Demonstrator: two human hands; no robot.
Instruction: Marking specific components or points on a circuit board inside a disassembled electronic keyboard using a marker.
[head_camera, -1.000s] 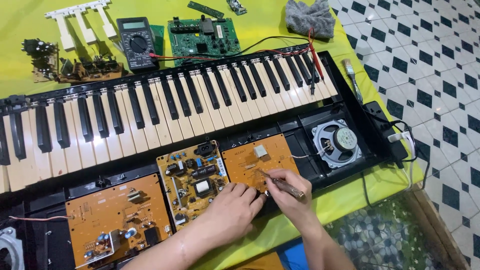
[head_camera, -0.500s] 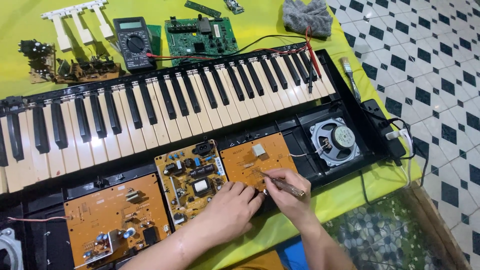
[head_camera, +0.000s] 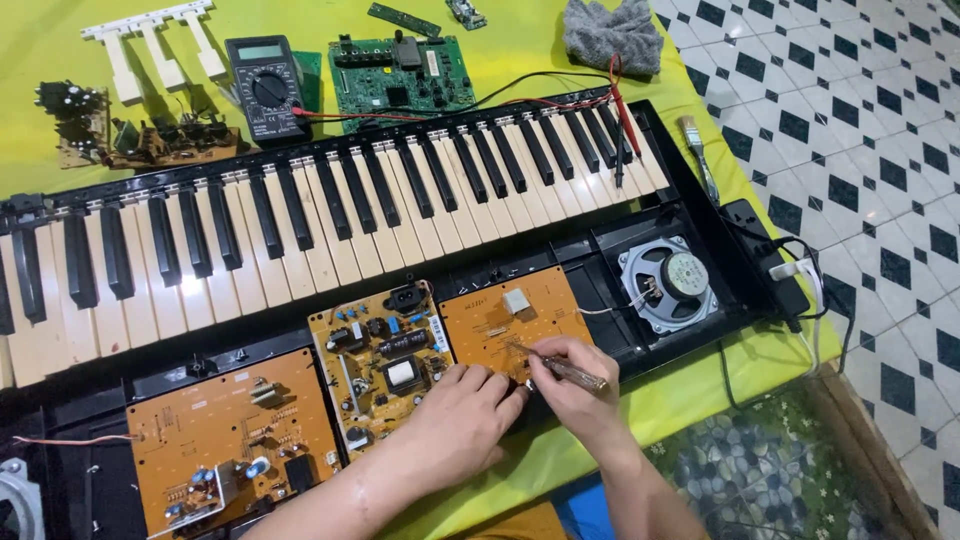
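Keyboard (head_camera: 330, 215) opened, boards exposed | right hand (head_camera: 575, 385) closed around screwdriver (head_camera: 560, 365), tip on small orange board (head_camera: 505, 320) at lower centre | left hand (head_camera: 470, 415) flat, steadying board edge, gripping nothing | board not yet lifted out.

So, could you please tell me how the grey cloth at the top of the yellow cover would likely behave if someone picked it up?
The grey cloth lies crumpled in soft folds, so it would probably hang limp, not stiff. It looks thin and light for its size. Being bunched fabric on the flat yellow cover, it should neither roll nor tip, and a push would likely just slide or rumple it.
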